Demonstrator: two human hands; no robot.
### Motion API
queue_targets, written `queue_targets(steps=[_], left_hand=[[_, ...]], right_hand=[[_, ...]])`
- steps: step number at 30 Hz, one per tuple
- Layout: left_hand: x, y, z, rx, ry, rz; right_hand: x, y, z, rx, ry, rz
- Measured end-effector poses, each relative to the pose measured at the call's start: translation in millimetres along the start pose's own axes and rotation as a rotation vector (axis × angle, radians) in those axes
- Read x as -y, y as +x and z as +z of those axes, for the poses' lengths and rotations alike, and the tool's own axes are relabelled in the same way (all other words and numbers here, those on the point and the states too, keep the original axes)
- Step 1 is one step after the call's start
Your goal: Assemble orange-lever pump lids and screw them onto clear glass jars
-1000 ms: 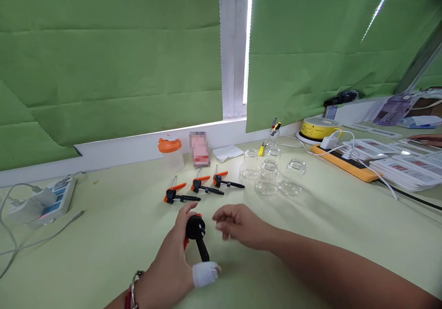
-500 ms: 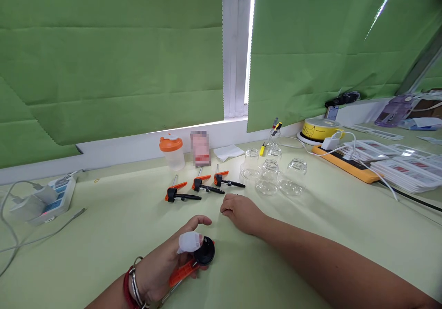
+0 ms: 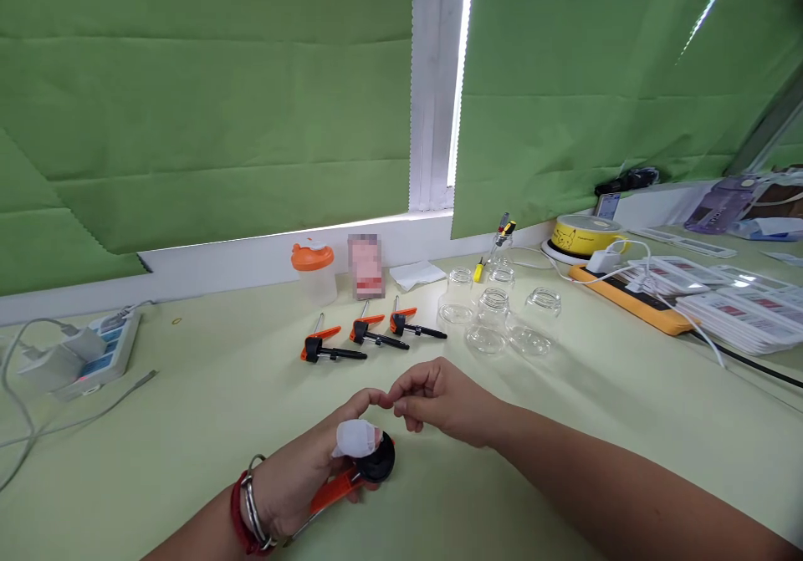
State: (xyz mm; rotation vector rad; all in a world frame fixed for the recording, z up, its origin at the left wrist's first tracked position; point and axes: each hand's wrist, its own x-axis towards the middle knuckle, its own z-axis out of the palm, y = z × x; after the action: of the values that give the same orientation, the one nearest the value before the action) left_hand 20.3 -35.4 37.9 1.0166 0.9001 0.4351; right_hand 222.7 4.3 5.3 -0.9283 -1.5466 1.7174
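Note:
My left hand (image 3: 307, 469), with white wrapping on its thumb, grips a black-and-orange pump head (image 3: 375, 464) with a round black cap, an orange lever and a thin metal rod. The index finger reaches out, its tip meeting the fingertips of my right hand (image 3: 442, 402). That right hand is pinched, and whatever may be between its fingers is too small or hidden to make out. Beyond the hands lie three similar pump heads (image 3: 380, 340) in black and orange with metal rods. Several clear glass jars (image 3: 489, 327) stand to their right.
At the back are an orange-lidded cup (image 3: 317, 281), a blurred pink box (image 3: 365, 268), white paper (image 3: 417, 275) and screwdrivers (image 3: 505, 231). A white power strip (image 3: 116, 352) sits left; an orange power strip (image 3: 627, 298), yellow container (image 3: 583, 235) and stacked white cards (image 3: 746, 318) lie right.
My right hand has lifted off the table and come nearer, its pinched fingertips now meeting the left index finger. The left hand keeps its grip on the pump head.

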Motion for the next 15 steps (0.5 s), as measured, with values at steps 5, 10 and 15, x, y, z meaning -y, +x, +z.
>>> queue_targets(steps=[5, 10, 15], left_hand=[[2, 1, 3.4, 0.099, 0.006, -0.005], [0, 2, 6.0, 0.114, 0.026, 0.0], [2, 3, 3.9, 0.076, 0.013, -0.04]], right_hand=[[10, -12, 11, 0.081, 0.127, 0.047], [16, -19, 15, 0.132, -0.062, -0.006], [23, -22, 18, 0.11, -0.373, -0.199]])
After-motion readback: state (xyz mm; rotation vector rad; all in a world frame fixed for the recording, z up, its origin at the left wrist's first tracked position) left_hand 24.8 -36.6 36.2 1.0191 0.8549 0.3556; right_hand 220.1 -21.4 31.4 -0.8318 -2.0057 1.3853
